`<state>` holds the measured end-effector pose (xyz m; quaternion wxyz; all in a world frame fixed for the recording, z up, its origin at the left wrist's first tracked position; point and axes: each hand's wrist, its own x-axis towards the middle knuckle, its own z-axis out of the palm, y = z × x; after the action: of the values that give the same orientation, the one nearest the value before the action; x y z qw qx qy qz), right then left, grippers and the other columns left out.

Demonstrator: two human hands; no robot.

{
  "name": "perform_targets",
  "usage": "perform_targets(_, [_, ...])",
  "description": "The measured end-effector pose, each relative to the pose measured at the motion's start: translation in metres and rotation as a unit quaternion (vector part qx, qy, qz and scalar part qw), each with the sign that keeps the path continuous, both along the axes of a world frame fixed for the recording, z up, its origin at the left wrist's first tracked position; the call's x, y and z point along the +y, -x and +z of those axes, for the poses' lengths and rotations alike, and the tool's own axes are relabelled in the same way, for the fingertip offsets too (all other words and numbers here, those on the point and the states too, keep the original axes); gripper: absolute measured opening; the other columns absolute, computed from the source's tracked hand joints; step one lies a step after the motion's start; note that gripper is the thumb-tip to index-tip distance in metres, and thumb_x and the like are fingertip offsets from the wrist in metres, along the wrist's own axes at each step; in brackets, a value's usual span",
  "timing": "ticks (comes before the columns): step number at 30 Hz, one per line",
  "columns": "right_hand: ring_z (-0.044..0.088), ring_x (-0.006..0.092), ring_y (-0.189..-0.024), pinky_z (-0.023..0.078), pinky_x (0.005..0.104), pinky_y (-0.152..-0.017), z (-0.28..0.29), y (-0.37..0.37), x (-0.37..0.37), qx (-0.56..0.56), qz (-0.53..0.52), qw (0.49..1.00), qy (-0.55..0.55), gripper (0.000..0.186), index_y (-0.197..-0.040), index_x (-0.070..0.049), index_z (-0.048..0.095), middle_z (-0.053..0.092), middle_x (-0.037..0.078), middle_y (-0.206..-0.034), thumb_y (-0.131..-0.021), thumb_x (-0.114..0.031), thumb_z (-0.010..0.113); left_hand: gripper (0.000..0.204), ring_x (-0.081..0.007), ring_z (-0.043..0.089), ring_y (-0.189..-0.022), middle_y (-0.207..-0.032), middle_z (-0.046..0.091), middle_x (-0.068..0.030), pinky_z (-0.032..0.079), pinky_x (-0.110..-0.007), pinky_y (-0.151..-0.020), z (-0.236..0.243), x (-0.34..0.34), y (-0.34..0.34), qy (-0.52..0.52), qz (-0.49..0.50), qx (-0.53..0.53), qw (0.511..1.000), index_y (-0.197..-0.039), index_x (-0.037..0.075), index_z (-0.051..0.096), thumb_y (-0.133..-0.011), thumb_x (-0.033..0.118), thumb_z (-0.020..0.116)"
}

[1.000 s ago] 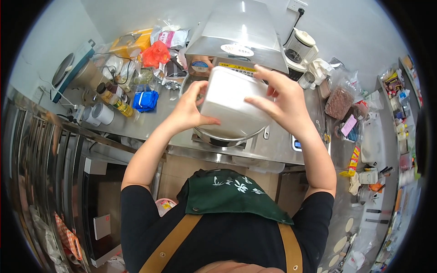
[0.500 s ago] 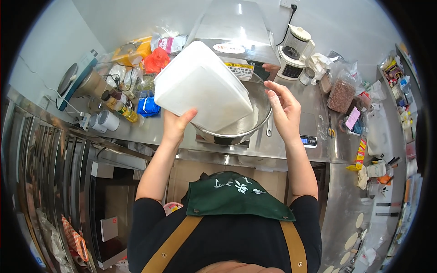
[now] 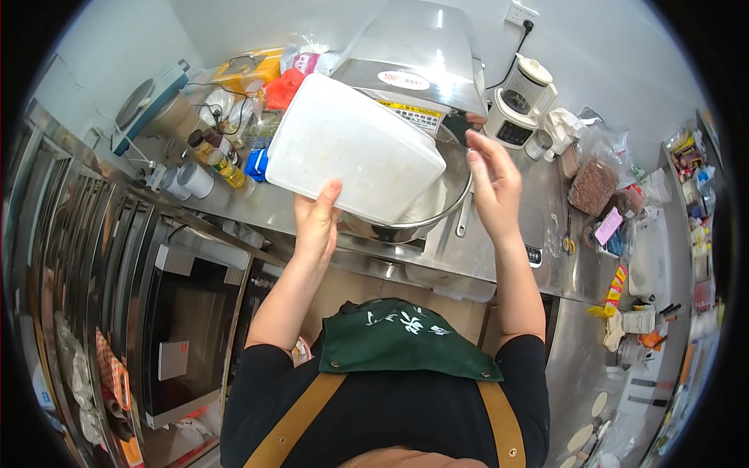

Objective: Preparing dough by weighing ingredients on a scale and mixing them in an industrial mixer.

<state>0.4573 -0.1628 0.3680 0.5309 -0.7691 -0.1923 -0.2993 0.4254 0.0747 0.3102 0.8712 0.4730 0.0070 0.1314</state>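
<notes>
My left hand (image 3: 316, 222) grips a translucent white plastic box (image 3: 351, 148) by its near edge, the thumb pressed on its outer face. The box is tipped over a large steel mixing bowl (image 3: 392, 233), its underside turned toward me, so its inside is hidden. White powder (image 3: 431, 201) shows in the bowl beside the box's right corner. My right hand (image 3: 498, 191) hovers at the bowl's right side, fingers apart and slightly bent, holding nothing. The bowl sits beneath the head of a steel stand mixer (image 3: 415, 47).
A long-handled steel tool (image 3: 463, 217) lies right of the bowl, with a digital scale (image 3: 534, 255) farther right. Behind stands a white blender (image 3: 520, 101). Bottles (image 3: 222, 165), white cups (image 3: 195, 181) and a blue packet (image 3: 256, 164) crowd the left; a bag of brown granules (image 3: 593, 186) and scissors (image 3: 569, 246) are at right.
The box has turned so that more of its underside faces me, and its right corner sits lower. My right hand's fingers are bent a little more. The whole view has shifted slightly.
</notes>
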Motion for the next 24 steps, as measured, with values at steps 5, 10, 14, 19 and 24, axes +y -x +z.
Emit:
perform_targets(5, [0.055,0.0211,-0.096,0.043,0.0309,-0.084,0.021,0.001,0.007,-0.189,-0.122,0.972,-0.065,0.028,-0.111,0.003,0.053,0.057,0.014,-0.104,-0.083,-0.004,0.051,0.063,-0.0238,0.043,-0.114,-0.124,0.041,-0.0122,0.04,-0.04,-0.092,0.005,0.0,0.005,0.048,0.009,0.013,0.999,-0.128,0.003,0.028,-0.079,0.016,0.064])
perform_targets(10, [0.052,0.0304,-0.107,0.04,0.0397,-0.092,-0.021,0.008,0.028,-0.16,-0.004,0.981,0.112,0.039,-0.117,0.004,0.048,0.052,0.019,-0.116,-0.078,0.002,0.051,0.063,-0.0233,0.044,-0.113,-0.124,0.04,-0.0119,0.041,-0.038,-0.092,0.003,-0.003,0.003,0.055,0.009,0.004,0.998,-0.129,0.005,0.027,-0.079,0.014,0.065])
perform_targets(14, [0.049,0.036,-0.108,0.037,0.0427,-0.094,0.01,-0.002,0.007,-0.202,0.002,0.972,0.118,0.039,-0.117,0.004,0.049,0.049,0.022,-0.119,-0.078,0.001,0.053,0.064,-0.0233,0.044,-0.113,-0.124,0.041,-0.0116,0.042,-0.039,-0.09,-0.001,0.005,0.003,0.025,0.012,0.014,1.0,-0.129,0.006,0.027,-0.079,0.016,0.065])
perform_targets(19, [0.04,0.035,-0.119,0.032,0.042,-0.098,0.005,0.007,0.017,-0.277,-0.065,0.954,-0.099,0.037,-0.116,0.003,0.05,0.044,0.022,-0.124,-0.079,-0.001,0.049,0.063,-0.0226,0.045,-0.112,-0.123,0.043,-0.011,0.044,-0.039,-0.088,-0.001,0.005,0.006,0.022,0.035,0.012,0.999,-0.129,0.007,0.029,-0.079,0.018,0.065])
perform_targets(24, [0.035,0.0382,-0.122,0.027,0.0478,-0.1,-0.007,0.002,0.033,-0.204,0.081,0.902,0.373,0.051,-0.115,0.003,0.049,0.039,0.026,-0.128,-0.07,-0.015,0.065,0.06,-0.0215,0.046,-0.111,-0.122,0.044,-0.0101,0.044,-0.038,-0.086,0.004,0.002,0.002,0.009,0.04,0.043,0.998,-0.127,0.007,0.033,-0.079,0.023,0.065])
